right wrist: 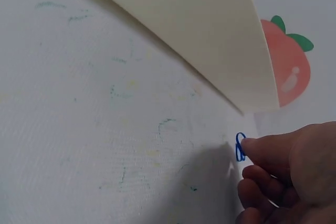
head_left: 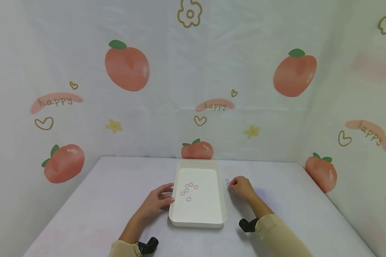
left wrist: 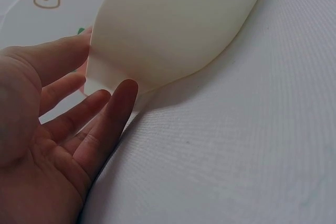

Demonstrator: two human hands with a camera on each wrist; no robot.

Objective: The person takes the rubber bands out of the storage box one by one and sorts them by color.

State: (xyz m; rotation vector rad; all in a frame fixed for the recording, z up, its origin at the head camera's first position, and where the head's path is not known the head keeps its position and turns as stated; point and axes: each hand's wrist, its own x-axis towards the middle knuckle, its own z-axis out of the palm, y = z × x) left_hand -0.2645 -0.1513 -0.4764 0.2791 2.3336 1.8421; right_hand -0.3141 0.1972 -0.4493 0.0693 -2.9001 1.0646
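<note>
- Blue rings [right wrist: 240, 150], just right of the tray [head_left: 209, 208], remain outside; my right hand [head_left: 242, 188] appears to pinch one.
- Six red and blue rings [head_left: 186, 190] already lie inside the tray; mostly done, I judge.
- Left hand [head_left: 156, 200]: fingers relaxed, touching the tray's left side.

Rings [head_left: 186, 190] are red or blue, tray [head_left: 207, 208] cream, backdrop [head_left: 238, 67] fruit-printed.
</note>
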